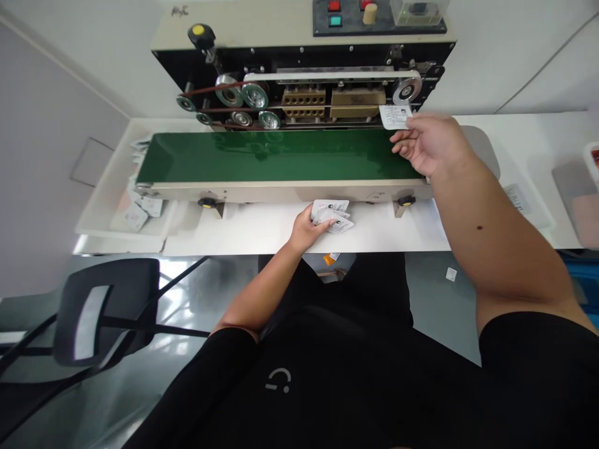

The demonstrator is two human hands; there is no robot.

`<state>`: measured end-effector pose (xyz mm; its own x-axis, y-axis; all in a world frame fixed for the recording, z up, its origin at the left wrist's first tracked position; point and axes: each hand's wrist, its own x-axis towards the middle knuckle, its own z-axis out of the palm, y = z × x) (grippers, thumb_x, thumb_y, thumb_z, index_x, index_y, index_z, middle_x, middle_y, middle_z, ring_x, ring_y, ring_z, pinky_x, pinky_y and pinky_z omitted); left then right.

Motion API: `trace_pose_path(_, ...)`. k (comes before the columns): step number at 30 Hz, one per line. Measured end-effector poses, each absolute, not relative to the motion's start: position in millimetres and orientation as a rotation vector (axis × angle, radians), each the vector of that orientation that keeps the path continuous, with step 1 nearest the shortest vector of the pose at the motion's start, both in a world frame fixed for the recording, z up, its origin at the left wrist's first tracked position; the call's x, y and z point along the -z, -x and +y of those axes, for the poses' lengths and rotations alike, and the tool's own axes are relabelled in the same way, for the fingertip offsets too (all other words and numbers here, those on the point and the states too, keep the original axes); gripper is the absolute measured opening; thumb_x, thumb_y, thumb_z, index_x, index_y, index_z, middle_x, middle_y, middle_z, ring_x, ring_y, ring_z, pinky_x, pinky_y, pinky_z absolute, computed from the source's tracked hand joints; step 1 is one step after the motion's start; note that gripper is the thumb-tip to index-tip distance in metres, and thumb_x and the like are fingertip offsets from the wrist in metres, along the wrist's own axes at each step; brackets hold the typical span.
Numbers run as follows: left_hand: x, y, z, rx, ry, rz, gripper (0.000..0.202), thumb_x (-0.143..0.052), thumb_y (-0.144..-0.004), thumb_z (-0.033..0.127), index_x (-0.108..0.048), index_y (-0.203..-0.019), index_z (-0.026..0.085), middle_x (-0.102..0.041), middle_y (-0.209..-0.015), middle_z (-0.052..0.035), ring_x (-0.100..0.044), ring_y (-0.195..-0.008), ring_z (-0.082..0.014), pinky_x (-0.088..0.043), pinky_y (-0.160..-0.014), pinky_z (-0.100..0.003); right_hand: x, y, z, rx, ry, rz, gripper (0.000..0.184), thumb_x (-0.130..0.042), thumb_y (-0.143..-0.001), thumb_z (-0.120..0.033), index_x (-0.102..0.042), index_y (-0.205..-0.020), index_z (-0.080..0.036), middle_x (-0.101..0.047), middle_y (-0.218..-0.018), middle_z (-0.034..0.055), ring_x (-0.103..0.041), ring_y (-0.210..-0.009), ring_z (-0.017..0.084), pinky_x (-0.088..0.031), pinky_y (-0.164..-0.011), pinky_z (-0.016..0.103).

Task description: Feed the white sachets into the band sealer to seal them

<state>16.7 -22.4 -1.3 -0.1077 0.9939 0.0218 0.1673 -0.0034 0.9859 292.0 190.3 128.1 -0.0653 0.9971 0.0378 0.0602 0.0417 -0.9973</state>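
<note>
Right grip is pinched, thumb and fingers together, on one white packet in the head view, holding it by its right end close to the wheel at the machine's right end, by the back edge of the green belt. Left grip is clamped on a small fan of packets, midway along the front edge of the counter. Loose packets lie in a white tray at the counter's left end; these look like the part already done. By that reading, the packet at the machine is only starting, and the fan is left to do. How many remain I cannot tell: the fan overlaps, and the right forearm hides part of the counter's right end.
</note>
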Motion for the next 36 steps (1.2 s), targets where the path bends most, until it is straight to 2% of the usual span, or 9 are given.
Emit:
trace_pose_path(4,2.7,-17.1,-23.9,-1.262,-1.248,1.375,0.060,-0.091,-0.076,0.056,-0.072,-0.118,0.018,-0.083,-0.115,-0.0109,-0.079,-0.103,-0.0267,-0.063,-0.087,-0.034,-126.6,-268.0,96.0,-0.788,1.163,-1.199,0.045,-0.068,-0.100,-0.064,-0.057,-0.119,-0.025,-0.060,-0.096,0.0005,-0.039,-0.053,0.007,-0.029,-0.047,0.028)
trace_pose_path(7,6.0,-16.7,-24.3,-1.293,-1.242,1.354,0.063,-0.092,-0.075,0.059,-0.071,-0.119,0.018,-0.082,-0.115,-0.0111,-0.079,-0.103,-0.0270,-0.062,-0.087,-0.034,-94.5,-246.9,16.8,-0.824,1.164,-1.552,0.032,-0.067,-0.100,-0.051,-0.063,-0.115,-0.023,-0.062,-0.094,0.0031,-0.054,-0.067,0.012,-0.042,-0.058,0.028)
trace_pose_path(10,8.1,-15.5,-23.9,-1.299,-1.265,1.381,0.062,-0.092,-0.075,0.060,-0.071,-0.116,0.018,-0.082,-0.110,-0.0090,-0.077,-0.099,-0.0253,-0.061,-0.084,-0.032,-52.4,-227.3,-28.4,-0.899,1.395,-1.764,0.039,-0.078,-0.088,-0.047,-0.064,-0.116,-0.024,-0.067,-0.101,0.0045,-0.059,-0.076,0.016,-0.048,-0.066,0.029)
trace_pose_path(14,8.1,-13.9,-23.0,-1.289,-1.279,1.421,0.063,-0.092,-0.074,0.061,-0.071,-0.115,0.019,-0.080,-0.104,-0.0065,-0.075,-0.093,-0.0227,-0.058,-0.079,-0.030,-18.9,-217.2,-35.8,-1.078,1.497,-1.698,0.039,-0.078,-0.087,-0.049,-0.059,-0.111,-0.024,-0.071,-0.092,0.0024,-0.063,-0.074,0.017,-0.054,-0.076,0.034)
trace_pose_path(17,8.5,-13.7,-22.6,-1.309,-1.273,1.444,0.063,-0.091,-0.073,0.061,-0.071,-0.115,0.019,-0.079,-0.103,-0.0061,-0.074,-0.093,-0.0222,-0.057,-0.079,-0.029,-13.5,-219.7,-30.4,-1.165,1.463,-1.632,0.038,-0.073,-0.091,-0.048,-0.061,-0.118,-0.025,-0.074,-0.093,0.0029,-0.070,-0.082,0.020,-0.057,-0.084,0.036)
trace_pose_path(22,11.8,-13.5,-22.3,-1.345,-1.224,1.467,0.062,-0.091,-0.073,0.062,-0.071,-0.113,0.019,-0.080,-0.105,-0.0070,-0.075,-0.096,-0.0235,-0.058,-0.081,-0.030,-8.5,-216.5,-31.5,-1.243,1.449,-1.623,0.062,-0.080,-0.084,-0.045,-0.058,-0.139,-0.026,-0.077,-0.104,0.0042,-0.072,-0.087,0.021,-0.059,-0.082,0.036)
trace_pose_path(25,13.0,-12.9,-22.8,-1.358,-1.204,1.476,0.062,-0.088,-0.076,0.065,-0.071,-0.114,0.019,-0.080,-0.105,-0.0066,-0.075,-0.095,-0.0230,-0.058,-0.080,-0.030,-3.2,-212.4,-33.2,-1.317,1.418,-1.585,0.055,-0.075,-0.089,-0.044,-0.061,-0.138,-0.026,-0.074,-0.092,0.0010,-0.069,-0.081,0.019,-0.060,-0.080,0.035)
trace_pose_path(30,10.8,-12.2,-25.5,-1.386,-1.180,1.463,0.056,-0.074,-0.089,0.070,-0.071,-0.113,0.019,-0.079,-0.105,-0.0079,-0.075,-0.093,-0.0219,-0.058,-0.078,-0.030,-20.2,-232.9,-35.5,-1.237,1.333,-1.542,0.045,-0.072,-0.093,-0.038,-0.069,-0.135,-0.025,-0.073,-0.094,0.0020,-0.069,-0.079,0.016,-0.061,-0.077,0.033)
trace_pose_path(36,8.0,-13.5,-25.3,-1.340,-1.225,1.454,0.054,-0.071,-0.090,0.071,-0.072,-0.106,0.020,-0.079,-0.098,-0.0065,-0.074,-0.088,-0.0209,-0.058,-0.076,-0.029,-100.3,-301.5,0.3,-0.938,1.265,-1.299,0.038,-0.081,-0.086,-0.020,-0.076,-0.123,-0.019,-0.075,-0.094,0.0051,-0.067,-0.065,0.013,-0.058,-0.058,0.028)
